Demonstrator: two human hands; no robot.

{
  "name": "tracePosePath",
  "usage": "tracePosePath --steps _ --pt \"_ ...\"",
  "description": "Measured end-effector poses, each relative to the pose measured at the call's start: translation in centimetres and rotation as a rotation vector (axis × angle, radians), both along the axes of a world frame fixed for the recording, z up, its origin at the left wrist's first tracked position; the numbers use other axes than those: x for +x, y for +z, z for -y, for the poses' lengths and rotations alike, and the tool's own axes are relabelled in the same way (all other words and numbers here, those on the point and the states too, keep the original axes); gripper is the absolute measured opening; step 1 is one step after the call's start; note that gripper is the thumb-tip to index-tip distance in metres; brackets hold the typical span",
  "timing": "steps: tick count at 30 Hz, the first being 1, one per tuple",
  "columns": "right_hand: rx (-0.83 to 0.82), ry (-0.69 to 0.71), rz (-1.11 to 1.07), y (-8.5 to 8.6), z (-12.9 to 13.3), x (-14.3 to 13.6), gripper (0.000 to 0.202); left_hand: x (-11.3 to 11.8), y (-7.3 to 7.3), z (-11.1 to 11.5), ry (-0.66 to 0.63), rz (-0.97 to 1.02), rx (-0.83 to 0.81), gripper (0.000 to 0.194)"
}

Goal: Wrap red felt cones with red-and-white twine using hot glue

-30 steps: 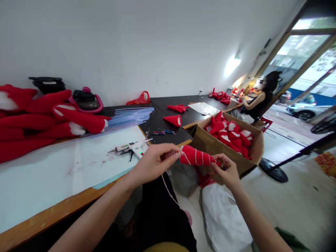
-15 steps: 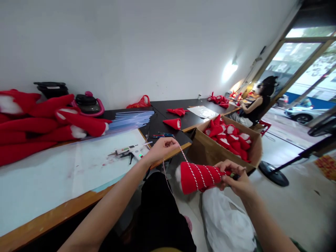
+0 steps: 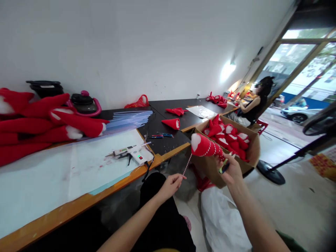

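Lower centre of the frame: the left hand (image 3: 170, 184) is closed, pinching the end of a red-and-white cord (image 3: 187, 166) between fingertips. The cord runs taut, up and to the right, to a red cone (image 3: 206, 147) with a white tip, and is wound around that cone in spaced turns. Right of centre, the right hand (image 3: 229, 170) grips the narrow end of the cone, holding it tilted with the white tip pointing up and left; a small dark and green tool (image 3: 224, 167) is also caught in this hand. Below the hands, a white bag (image 3: 223, 220) lies on the floor.

Directly behind the cone, an open cardboard box (image 3: 252, 152) holds many similar red cones. Left of centre, a white glue gun (image 3: 131, 153) rests on the pale sheet covering the desk (image 3: 65, 206). Further left, a heap of red fabric pieces (image 3: 39, 122) lies on the desk. Beyond, on the dark desk surface, a single cone (image 3: 172, 123) lies on its side. Upper right, a person (image 3: 253, 103) sits at the far end.
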State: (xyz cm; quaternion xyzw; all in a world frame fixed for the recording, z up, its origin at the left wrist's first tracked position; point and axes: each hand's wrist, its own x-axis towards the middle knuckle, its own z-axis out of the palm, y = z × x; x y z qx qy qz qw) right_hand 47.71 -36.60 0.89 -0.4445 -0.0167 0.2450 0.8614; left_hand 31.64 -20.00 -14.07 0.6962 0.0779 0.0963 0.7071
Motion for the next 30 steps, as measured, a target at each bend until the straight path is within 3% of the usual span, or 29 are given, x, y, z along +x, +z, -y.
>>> tracePosePath --steps 5,8,13,17,21,26,30 --pt "0.006 -0.109 -0.131 -0.6 0.2 2.1 0.02 -3.4 -3.4 -0.3 0.064 -0.037 0.145 0.057" --pt "0.002 -0.174 -0.145 -1.0 0.6 3.3 0.02 -5.8 -3.2 -0.8 0.076 -0.046 0.237 0.048" --pt "-0.019 -0.233 -0.17 -1.9 1.2 4.2 0.022 -8.7 1.1 -2.1 0.101 0.013 0.497 0.034" --pt "0.004 -0.199 -0.214 -1.8 1.1 3.1 0.022 -8.6 4.5 -3.2 0.149 -0.029 0.576 0.028" --pt "0.058 -0.059 -0.244 -1.2 0.1 0.5 0.023 -6.0 6.8 -2.9 0.268 0.044 0.495 0.037" --pt "0.114 0.127 -0.275 -0.7 -2.0 -3.5 0.024 -1.3 10.0 -0.7 0.517 0.326 0.451 0.036" --pt "0.136 0.227 -0.317 -0.7 -3.4 -5.6 0.029 1.0 11.2 0.1 0.66 0.434 0.428 0.042"
